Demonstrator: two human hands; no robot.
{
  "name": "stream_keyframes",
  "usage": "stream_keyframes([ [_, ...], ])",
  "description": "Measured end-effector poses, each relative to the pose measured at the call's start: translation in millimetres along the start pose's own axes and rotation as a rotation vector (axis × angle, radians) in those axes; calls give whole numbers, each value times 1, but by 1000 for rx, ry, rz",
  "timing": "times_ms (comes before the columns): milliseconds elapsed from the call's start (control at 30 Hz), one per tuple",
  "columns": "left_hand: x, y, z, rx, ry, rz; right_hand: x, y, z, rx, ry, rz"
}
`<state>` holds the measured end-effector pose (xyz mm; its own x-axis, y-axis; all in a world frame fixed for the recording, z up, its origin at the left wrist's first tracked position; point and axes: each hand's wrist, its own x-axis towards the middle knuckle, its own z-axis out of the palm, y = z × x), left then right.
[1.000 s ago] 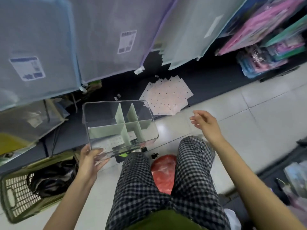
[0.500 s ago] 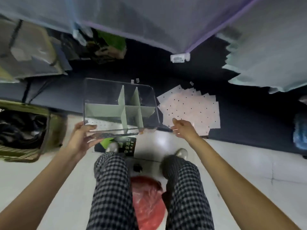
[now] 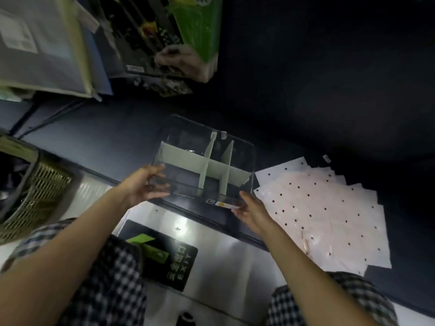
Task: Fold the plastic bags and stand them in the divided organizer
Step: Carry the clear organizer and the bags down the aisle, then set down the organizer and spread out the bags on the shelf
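Clear rigid plastic organizer w/ pale green dividers [image 3: 207, 169]: light, slick, stiff. Your left hand [image 3: 143, 185] grips its near-left wall; right hand [image 3: 250, 209] fingers straight at near-right corner. Hold opposite walls.

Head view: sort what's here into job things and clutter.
Job:
clear plastic organizer with pale green dividers
left hand and right hand, at its near corners
stack of white black-dotted plastic bags

Clutter:
olive woven basket
black EXIT floor sign
green printed pack
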<state>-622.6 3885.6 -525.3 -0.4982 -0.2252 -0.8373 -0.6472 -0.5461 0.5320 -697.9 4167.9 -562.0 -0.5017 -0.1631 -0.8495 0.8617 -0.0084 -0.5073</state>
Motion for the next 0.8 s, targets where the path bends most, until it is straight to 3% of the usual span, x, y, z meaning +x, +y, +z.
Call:
stream_keyframes([
  [333, 74, -7, 25, -81, 183, 295, 76, 30, 28, 5, 51, -303],
  [433, 75, -13, 30, 125, 279, 402, 71, 35, 26, 19, -6, -330],
  [500, 72, -17, 38, 485, 428, 586, 61, 40, 15, -212, 65, -428],
  [567, 62, -26, 51, 801, 454, 788, 52, 48, -7, -644, 226, -577],
  [667, 48, -51, 76, 1123, 247, 990, 46, 59, -59, -1102, 440, -696],
  [800, 48, -89, 112, 1466, 53, 1171, 51, 62, -121, -1486, 570, -532],
])
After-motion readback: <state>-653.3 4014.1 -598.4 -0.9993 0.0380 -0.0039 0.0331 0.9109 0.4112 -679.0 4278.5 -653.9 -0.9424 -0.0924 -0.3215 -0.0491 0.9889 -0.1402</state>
